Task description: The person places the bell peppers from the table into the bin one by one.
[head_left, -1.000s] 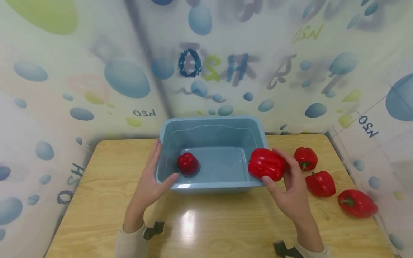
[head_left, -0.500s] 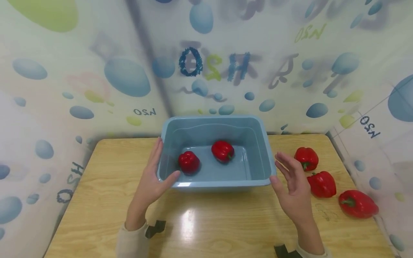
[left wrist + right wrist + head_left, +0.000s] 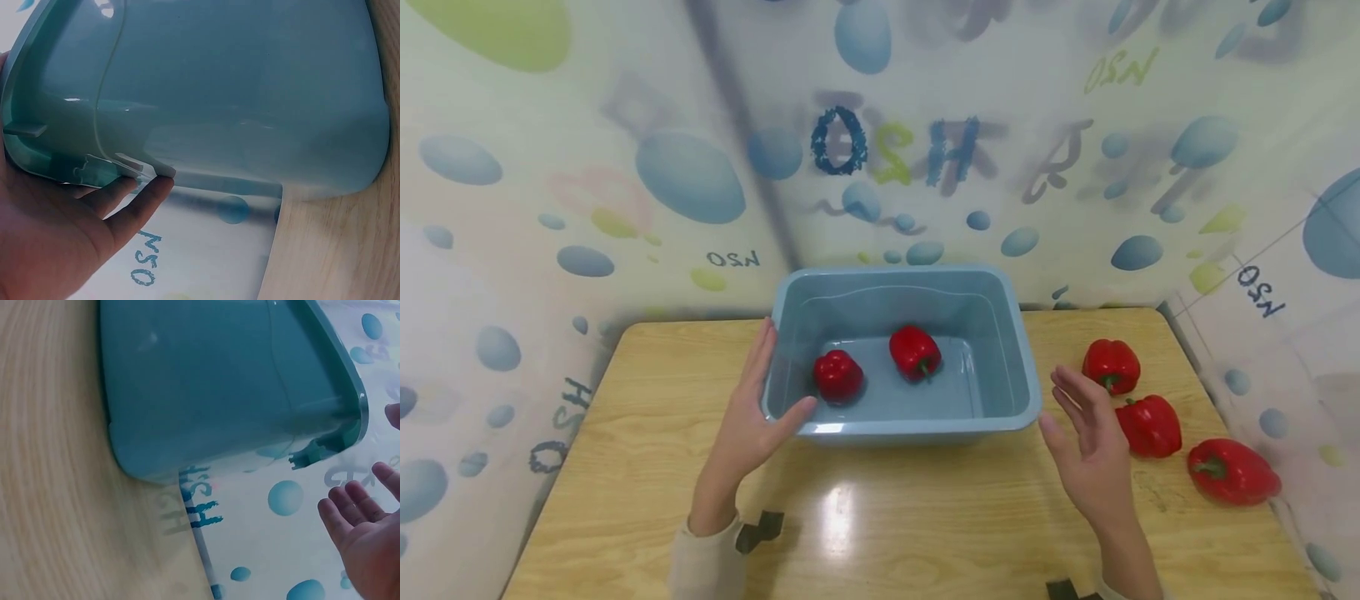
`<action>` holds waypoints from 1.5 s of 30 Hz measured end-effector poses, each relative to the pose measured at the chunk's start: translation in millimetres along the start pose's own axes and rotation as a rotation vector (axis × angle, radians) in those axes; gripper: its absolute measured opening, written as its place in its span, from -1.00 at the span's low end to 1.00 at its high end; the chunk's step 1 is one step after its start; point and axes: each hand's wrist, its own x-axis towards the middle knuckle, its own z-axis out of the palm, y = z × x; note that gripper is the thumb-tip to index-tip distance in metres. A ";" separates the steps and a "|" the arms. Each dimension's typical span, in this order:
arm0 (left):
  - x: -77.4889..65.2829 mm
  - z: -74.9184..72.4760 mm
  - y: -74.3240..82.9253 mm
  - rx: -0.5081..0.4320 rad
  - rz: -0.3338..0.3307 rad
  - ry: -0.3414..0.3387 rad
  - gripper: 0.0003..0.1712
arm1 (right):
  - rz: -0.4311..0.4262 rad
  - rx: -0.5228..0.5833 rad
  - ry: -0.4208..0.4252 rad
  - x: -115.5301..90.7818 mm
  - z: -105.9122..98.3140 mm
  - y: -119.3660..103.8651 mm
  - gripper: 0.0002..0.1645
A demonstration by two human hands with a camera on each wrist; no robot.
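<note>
A blue plastic bin [image 3: 895,428] stands on the table with two red bell peppers inside. One bell pepper [image 3: 838,377] lies in its left part, the other bell pepper [image 3: 915,352] near the middle with its stem toward the front. My left hand [image 3: 748,425] rests against the bin's left end, fingers straight along the outside and thumb over the front rim. In the left wrist view, fingertips [image 3: 164,181] touch the bin's outer wall. My right hand [image 3: 1093,450] hovers just right of the bin, apart from it, fingers relaxed and holding nothing.
Right of the bin on the wooden table [image 3: 880,533] lie a red bell pepper [image 3: 1111,365] at the back, a second bell pepper [image 3: 1152,427] partly behind my right hand, and a third bell pepper [image 3: 1234,472] near the right edge. A patterned wall covering [image 3: 880,233] rises behind.
My right hand has let go of a bell pepper, which now lies in the bin's middle, and has drawn back to the right. The left hand has stayed at the bin's left end.
</note>
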 end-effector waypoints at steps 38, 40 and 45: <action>-0.1 -0.1 -2.6 -0.018 0.012 0.007 0.16 | 0.235 -0.125 0.051 -38.2 -23.2 14.5 -0.26; 0.0 0.1 -3.3 -0.018 0.017 0.008 0.16 | 0.242 -0.134 0.052 -38.6 -23.8 15.1 -0.26; 0.0 0.3 -4.2 -0.031 0.031 0.008 0.16 | 0.285 -0.175 0.054 -41.3 -25.9 17.5 -0.27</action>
